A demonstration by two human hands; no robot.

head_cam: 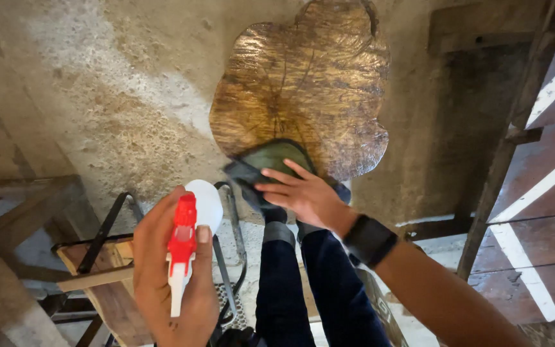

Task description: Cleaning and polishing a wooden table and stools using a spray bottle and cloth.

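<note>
Low in the middle of the frame our right hand (306,196) presses a green cloth (271,160) flat-fingered on the shiny wood slab's (303,83) bottom edge, our left hand (171,276) grips the spray bottle (187,238), and most wood looks wet already.

left hand (171,270) gripping, right hand (306,196) flat

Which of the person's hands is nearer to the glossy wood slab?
The right hand is nearer: it presses a green cloth against the wood slab. The left hand holds a spray bottle lower down, clear of it.
</note>
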